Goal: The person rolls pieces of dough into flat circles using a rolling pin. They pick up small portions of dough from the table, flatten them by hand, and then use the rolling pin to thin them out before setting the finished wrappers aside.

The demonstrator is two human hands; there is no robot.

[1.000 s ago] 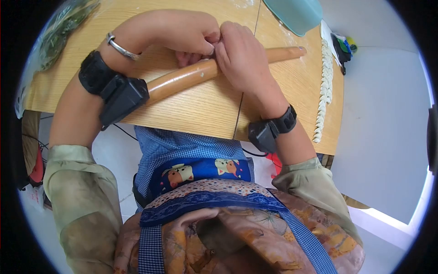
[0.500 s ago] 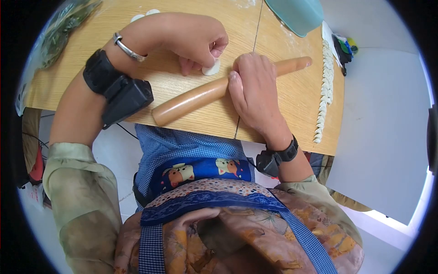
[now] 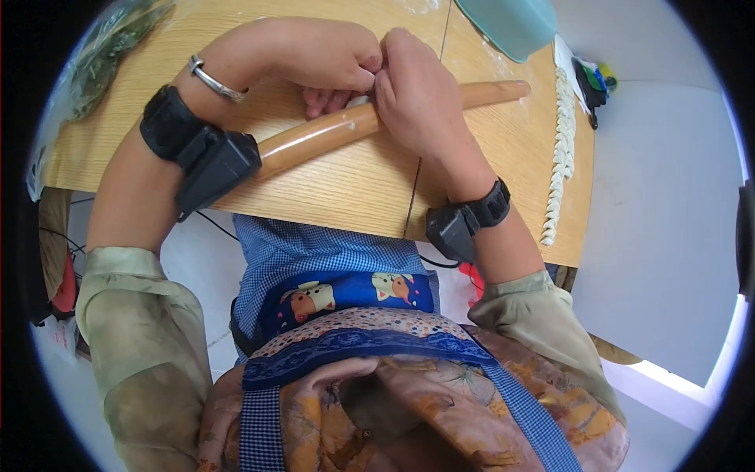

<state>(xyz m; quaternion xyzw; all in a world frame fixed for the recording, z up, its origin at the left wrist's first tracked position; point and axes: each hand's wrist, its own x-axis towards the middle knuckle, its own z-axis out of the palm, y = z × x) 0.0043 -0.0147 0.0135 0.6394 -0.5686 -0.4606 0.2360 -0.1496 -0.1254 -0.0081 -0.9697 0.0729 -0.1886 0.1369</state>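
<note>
A long wooden rolling pin (image 3: 322, 132) lies slantwise on the table, and my right hand (image 3: 421, 90) is closed over its middle. My left hand (image 3: 346, 69) is bent in from the left, its thumb and fingers closed at a small white dough round (image 3: 359, 101). Only a sliver of that round shows between the left fingers and the pin, with the rest hidden by my hands. The two hands touch or nearly touch at the knuckles.
A wooden table (image 3: 338, 185) has a dark seam and flour marks. At its right edge runs a long row of overlapping pale dough pieces (image 3: 561, 157). A teal basin (image 3: 515, 27) stands at the back, and a clear bag of greens (image 3: 110, 59) lies far left.
My right hand and the rolling pin have moved away from my body, up against the left hand. The dough round, plainly visible before, is now mostly covered.
</note>
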